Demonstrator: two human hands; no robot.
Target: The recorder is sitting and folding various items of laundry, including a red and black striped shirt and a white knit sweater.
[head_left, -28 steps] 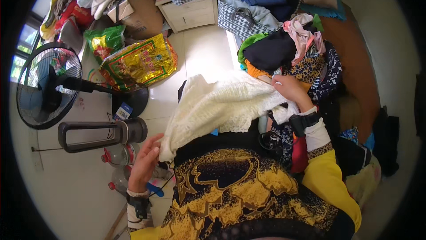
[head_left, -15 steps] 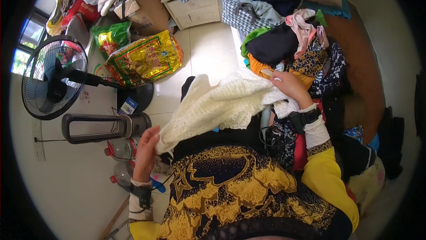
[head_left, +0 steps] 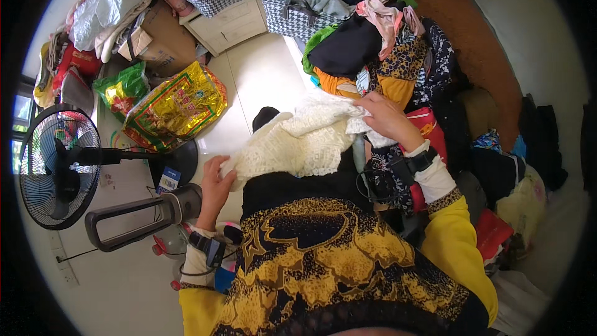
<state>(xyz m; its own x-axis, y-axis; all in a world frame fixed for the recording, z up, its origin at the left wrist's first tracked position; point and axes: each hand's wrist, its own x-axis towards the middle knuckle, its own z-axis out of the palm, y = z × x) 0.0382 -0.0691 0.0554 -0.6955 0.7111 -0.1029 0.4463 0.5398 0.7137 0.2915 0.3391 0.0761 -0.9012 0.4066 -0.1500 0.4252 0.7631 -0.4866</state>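
A cream lacy knit garment [head_left: 298,143] lies across my lap, stretched between both hands and loosely bunched in the middle. My left hand [head_left: 217,187] pinches its left end, with fingertips on the edge. At the other end, my right hand [head_left: 388,118] grips the bunched fabric, thumb and fingers closed over it. Just beyond that hand rises a heap of clothes, with a black garment [head_left: 348,47], a pink one [head_left: 382,13] and a leopard-print one [head_left: 404,56].
To the left stand a black fan [head_left: 60,165] and a grey bladeless fan [head_left: 134,218]. A shiny gold bag [head_left: 180,106] sits on the floor near a cardboard box [head_left: 165,37]. Farther off are a houndstooth basket [head_left: 292,19] full of clothes and a white drawer unit [head_left: 227,25].
My hands have come a little closer together, and the garment hangs slacker and lower over my lap. The view has turned, so the surroundings sit farther left.
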